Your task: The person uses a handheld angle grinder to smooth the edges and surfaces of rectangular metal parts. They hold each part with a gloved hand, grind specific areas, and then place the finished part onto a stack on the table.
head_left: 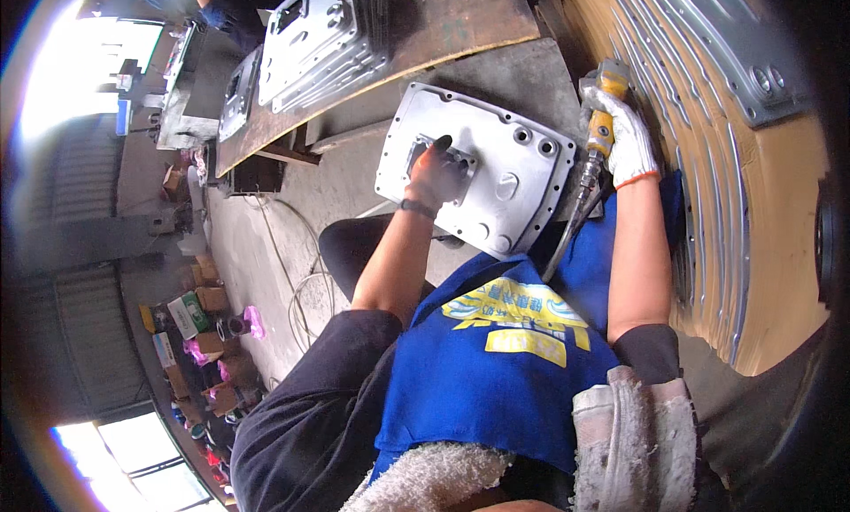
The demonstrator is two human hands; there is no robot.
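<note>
A silver metal cover plate [522,202] with a rim of bolt holes, two round holes and a rectangular opening is tilted in front of my knees. My left hand [436,177] grips it at the rectangular opening, with dark fingers and a black band at the wrist. Some of those fingertips are hidden in the opening. To the right of the plate, my right hand [630,140], in a white knit glove with an orange cuff, is closed around a yellow air tool [601,133]. A metal fitting and an air hose [560,246] run down from the tool toward my blue apron [478,388].
Similar plates are stacked on a wooden table [460,25] ahead. More plates stand along a brown surface [761,273] at the right. Hoses [305,290] lie on the floor at left, near boxes [188,315]. Another person's gloved hand [218,16] shows at the far left.
</note>
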